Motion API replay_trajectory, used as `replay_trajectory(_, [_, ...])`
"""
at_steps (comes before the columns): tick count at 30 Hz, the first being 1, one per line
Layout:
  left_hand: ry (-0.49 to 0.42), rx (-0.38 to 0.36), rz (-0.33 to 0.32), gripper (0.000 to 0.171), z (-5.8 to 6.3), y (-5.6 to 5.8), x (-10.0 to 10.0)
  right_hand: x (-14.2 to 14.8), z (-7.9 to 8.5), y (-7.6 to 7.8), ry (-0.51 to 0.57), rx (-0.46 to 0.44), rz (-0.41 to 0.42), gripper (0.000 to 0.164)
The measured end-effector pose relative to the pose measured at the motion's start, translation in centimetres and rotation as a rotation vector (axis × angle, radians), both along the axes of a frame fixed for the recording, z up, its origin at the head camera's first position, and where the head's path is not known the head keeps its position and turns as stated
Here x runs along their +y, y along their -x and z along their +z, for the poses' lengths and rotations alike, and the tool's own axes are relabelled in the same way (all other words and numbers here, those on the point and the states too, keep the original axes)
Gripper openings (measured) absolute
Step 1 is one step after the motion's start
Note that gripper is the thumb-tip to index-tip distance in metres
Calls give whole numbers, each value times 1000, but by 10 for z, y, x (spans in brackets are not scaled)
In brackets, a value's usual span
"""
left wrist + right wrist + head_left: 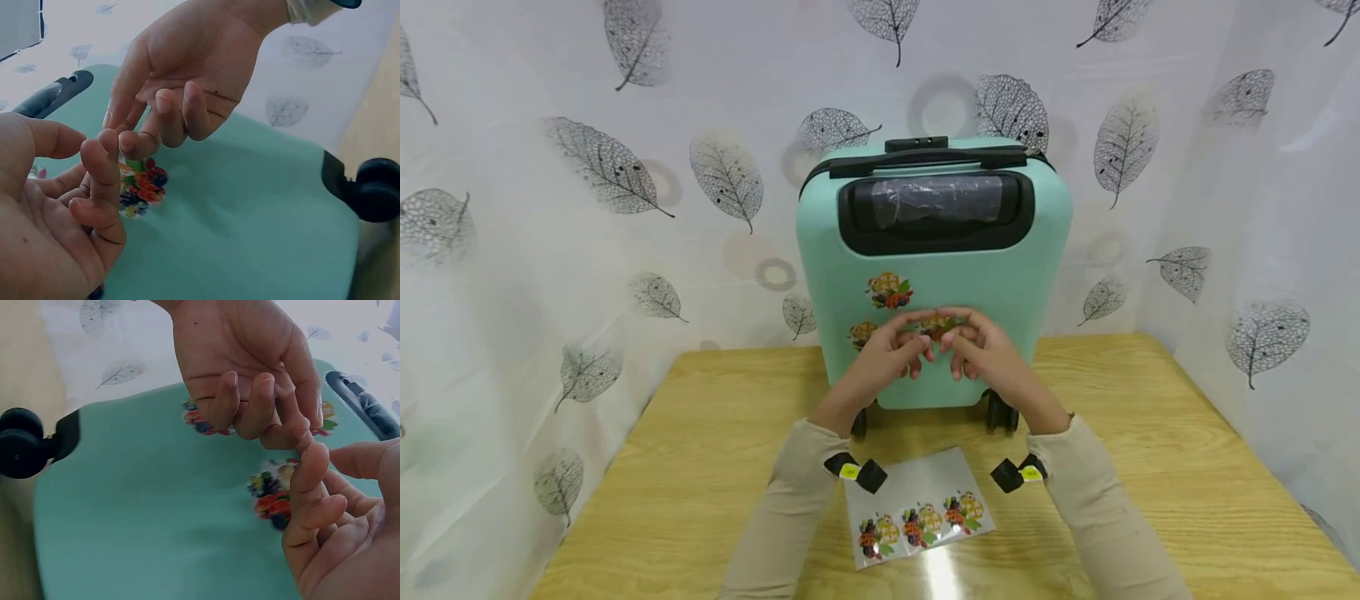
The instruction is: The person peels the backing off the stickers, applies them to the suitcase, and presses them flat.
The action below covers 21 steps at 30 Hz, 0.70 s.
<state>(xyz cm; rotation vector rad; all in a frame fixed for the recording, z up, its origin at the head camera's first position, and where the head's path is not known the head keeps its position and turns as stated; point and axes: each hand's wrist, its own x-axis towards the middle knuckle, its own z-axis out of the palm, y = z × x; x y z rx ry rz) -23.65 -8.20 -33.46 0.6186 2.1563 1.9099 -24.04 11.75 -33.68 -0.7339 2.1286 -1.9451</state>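
A mint-green suitcase (940,375) stands upright on the table. Fruit stickers are on its front: one sticker (890,290) higher up, another sticker (862,333) beside the left hand, and a third sticker (937,327) between the hands. My left hand (887,354) and right hand (988,350) meet at this third sticker, index fingers stretched along its upper edge. The other fingers bend loosely, and both thumbs stand apart. In the left wrist view, part of the third sticker (145,187) shows against the suitcase beyond the fingers. Fingers hide some of it in each view.
A sheet (917,475) with three fruit stickers (921,525) lies on the wooden table (737,450) between the forearms. The suitcase has black wheels (1000,412) and a dark handle recess (936,212). Behind it hangs a leaf-patterned curtain (737,75).
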Motion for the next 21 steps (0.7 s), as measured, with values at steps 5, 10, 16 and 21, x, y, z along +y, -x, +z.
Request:
replay_trajectory(5, [9, -44, -14, 40, -20, 0, -1, 3, -18, -1, -24, -26, 2, 43])
replay_trajectory(10, [11, -70, -15, 40, -38, 1, -3, 3, -34, -2, -53, -42, 1, 42])
replay_trajectory(16, [51, -86, 12, 39, -48, -1, -10, 7, -47, -1, -84, -46, -17, 40])
replay_trajectory(21, [40, -90, 51, 38, -49, -7, -20, 17, -51, -4, -78, -26, -27, 42])
